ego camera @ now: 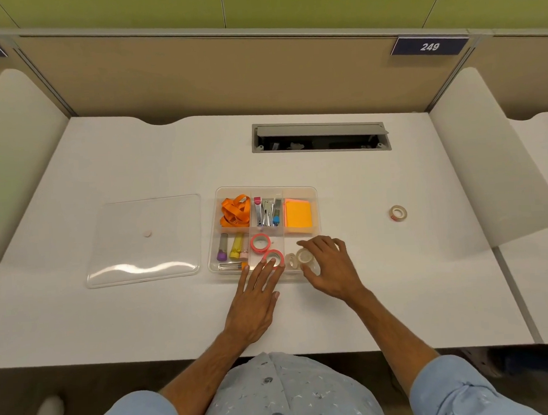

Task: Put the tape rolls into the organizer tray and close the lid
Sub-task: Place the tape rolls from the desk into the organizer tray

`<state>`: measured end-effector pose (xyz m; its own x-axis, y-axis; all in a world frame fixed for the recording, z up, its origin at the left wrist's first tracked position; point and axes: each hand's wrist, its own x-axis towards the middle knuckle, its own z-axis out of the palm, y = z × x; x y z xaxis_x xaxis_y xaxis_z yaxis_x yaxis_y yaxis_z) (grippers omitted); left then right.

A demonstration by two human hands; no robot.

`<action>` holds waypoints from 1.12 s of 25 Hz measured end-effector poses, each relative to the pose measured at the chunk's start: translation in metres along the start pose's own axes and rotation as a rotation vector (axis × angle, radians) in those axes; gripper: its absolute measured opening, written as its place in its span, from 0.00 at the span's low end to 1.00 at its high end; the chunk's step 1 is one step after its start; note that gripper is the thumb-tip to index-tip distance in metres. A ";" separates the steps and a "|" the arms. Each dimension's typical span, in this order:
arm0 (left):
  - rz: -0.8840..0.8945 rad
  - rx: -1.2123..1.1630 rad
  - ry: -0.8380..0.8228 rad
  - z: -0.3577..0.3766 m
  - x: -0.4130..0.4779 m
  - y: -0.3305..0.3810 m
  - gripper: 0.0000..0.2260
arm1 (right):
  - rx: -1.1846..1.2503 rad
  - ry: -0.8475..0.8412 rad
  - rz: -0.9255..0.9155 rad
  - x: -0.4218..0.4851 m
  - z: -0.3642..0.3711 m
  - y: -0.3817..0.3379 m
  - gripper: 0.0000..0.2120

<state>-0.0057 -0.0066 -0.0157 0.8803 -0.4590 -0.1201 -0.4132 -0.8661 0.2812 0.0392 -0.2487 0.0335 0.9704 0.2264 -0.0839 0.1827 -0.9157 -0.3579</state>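
Observation:
A clear organizer tray (298, 187) sits mid-desk. Its front middle compartment holds two pink tape rolls (260, 242), and my left hand (258, 299) lies flat with its fingertips touching the nearer pink roll (273, 258). In the front right compartment my right hand (329, 268) curls its fingers around a clear tape roll (304, 256), with a small white roll (291, 260) beside it. Another pale tape roll (398, 213) lies alone on the desk to the right. The clear lid (146, 240) lies flat to the left of the tray.
The tray's other compartments hold orange bands (234, 211), staplers (268, 211), orange sticky notes (298, 214) and glue tubes (231, 246). An open cable hatch (320, 137) sits behind the tray. White dividers (491, 162) flank the desk.

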 end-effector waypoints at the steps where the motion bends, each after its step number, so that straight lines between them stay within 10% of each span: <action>1: -0.002 -0.004 0.005 0.000 0.000 0.000 0.27 | 0.015 0.004 -0.017 -0.001 0.000 0.000 0.25; 12: -0.045 -0.034 0.025 0.004 0.001 0.005 0.26 | 0.167 0.266 0.374 0.010 -0.029 0.058 0.17; 17: -0.059 -0.020 0.021 0.005 0.002 0.007 0.26 | 0.037 0.112 0.668 0.014 -0.044 0.101 0.28; 28: -0.085 -0.023 0.012 0.003 0.003 0.012 0.26 | -0.116 0.030 0.661 0.000 -0.052 0.131 0.26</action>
<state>-0.0086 -0.0195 -0.0155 0.9145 -0.3819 -0.1334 -0.3319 -0.8969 0.2924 0.0712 -0.3857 0.0355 0.8876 -0.4023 -0.2243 -0.4376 -0.8885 -0.1382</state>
